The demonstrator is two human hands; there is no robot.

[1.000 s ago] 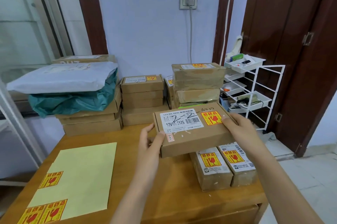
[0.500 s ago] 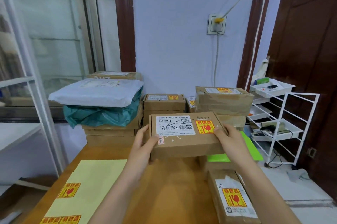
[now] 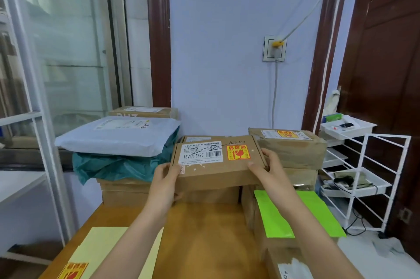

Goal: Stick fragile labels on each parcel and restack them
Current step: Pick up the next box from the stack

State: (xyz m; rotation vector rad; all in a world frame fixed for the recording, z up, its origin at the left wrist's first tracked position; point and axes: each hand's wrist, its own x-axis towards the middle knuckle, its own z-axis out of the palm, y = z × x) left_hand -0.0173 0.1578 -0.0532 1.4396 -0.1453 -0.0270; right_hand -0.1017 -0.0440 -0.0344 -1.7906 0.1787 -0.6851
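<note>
Glass [image 3: 68, 51] fills the far left, well away from the fingers. Left of the left hand, a white bag [image 3: 118, 136] lies on a teal bag [image 3: 118, 167], both on a pile of cartons [image 3: 125, 192]; another carton [image 3: 143, 111] shows behind them. Below the left forearm, a yellow sheet [image 3: 102, 249] lies on the table [image 3: 204, 244], with a fragile sticker [image 3: 72, 272] at its near edge.

The left hand [image 3: 164, 184] grips the parcel [image 3: 216, 165] at its left end, thumb on top near the corner, fingers curled under the bottom edge. The parcel sits between both hands, above a stack [image 3: 211, 194] at the back of the table; whether it touches that stack I cannot tell. Its top carries a white address label [image 3: 201, 152] and, nearer the right fingers, a red-and-yellow fragile label [image 3: 238, 152].

The right hand [image 3: 271, 170] clamps the parcel's right end, thumb on the top face, fingers wrapped round the side. Just beyond those fingers stands a taller stack [image 3: 295, 153], its top box bearing a sticker too. Below the right wrist lies a green packet [image 3: 318, 215] on more boxes. Far right, a white rack [image 3: 363, 176] stands before a brown door [image 3: 386, 74].
</note>
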